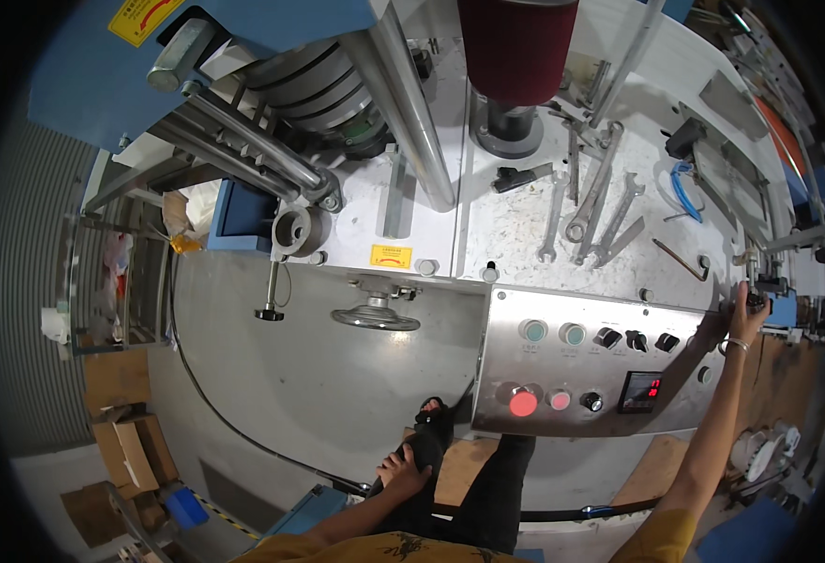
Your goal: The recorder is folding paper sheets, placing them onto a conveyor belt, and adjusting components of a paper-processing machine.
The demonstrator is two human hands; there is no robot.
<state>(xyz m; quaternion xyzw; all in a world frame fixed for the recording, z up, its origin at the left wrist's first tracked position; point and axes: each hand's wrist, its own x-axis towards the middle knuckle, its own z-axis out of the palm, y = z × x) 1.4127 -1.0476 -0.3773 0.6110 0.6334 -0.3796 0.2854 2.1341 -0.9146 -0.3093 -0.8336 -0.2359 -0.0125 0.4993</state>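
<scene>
My right arm stretches out to the right end of a steel control panel (pixel 572 366). There my right hand (pixel 743 321) closes around a small black knob (pixel 757 302), partly covered by the fingers. My left hand (pixel 401 471) rests on my dark-trousered leg (pixel 422 452) with its fingers spread, holding nothing. Buttons, rotary switches and a red-lit digital display (pixel 640 391) sit on the panel, left of my right arm. Above it, several wrenches (pixel 600 202) lie on the white machine top (pixel 515 225), along with a hex key (pixel 682 260).
A dark red cylinder (pixel 517 47) stands over the machine top. A handwheel (pixel 375 317) juts out from the front edge. Steel bars and a slanted post (pixel 403 103) rise at left. Cardboard boxes (pixel 136 450) and a black hose (pixel 243 436) lie on the floor.
</scene>
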